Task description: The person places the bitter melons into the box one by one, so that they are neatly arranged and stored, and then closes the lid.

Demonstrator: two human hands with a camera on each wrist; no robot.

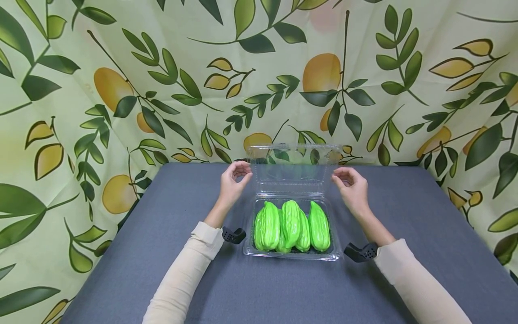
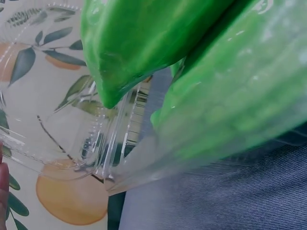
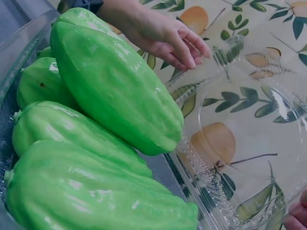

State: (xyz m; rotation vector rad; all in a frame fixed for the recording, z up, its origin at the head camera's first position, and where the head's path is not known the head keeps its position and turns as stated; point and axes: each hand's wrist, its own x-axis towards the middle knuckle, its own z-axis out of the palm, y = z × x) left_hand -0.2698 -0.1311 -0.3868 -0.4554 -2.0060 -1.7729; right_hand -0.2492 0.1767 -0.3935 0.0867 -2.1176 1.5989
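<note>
1. Box (image 1: 292, 252): clear plastic clamshell, sat mid-worktop, base flat on the grey cloth. Lid (image 1: 292, 167) stood upright on its rear hinge, fully raised, not closed.
2. Gourds (image 1: 291, 225): green, ridged, packed side by side and partly stacked in the base, tips pointing toward the lid. The right wrist view showed at least four of them (image 3: 115, 91); one lay on top of the others. None lay outside the box.
3. Left hand (image 1: 234, 182): fingers curled at the lid's left edge, fingertips touching or pinching the rim. From the head view I judged it a light grasp of the lid; the contact itself was small and hard to read.
4. Right hand (image 1: 351, 184): mirrored at the lid's right edge, fingers bent round the rim, likewise judged a light grasp of the lid.
5. Progress, as judged: filling looked done, since the gourds already sat in the base. Lid still up, so closing and snapping it onto the base remained, if that was the work in hand.
6. Worktop (image 1: 404, 216): grey cloth, nothing else on it apart from the forearms and the wrist-worn cameras.
7. Backdrop (image 1: 121, 90): fabric printed with leaves and orange fruit, hung behind and at both sides.
</note>
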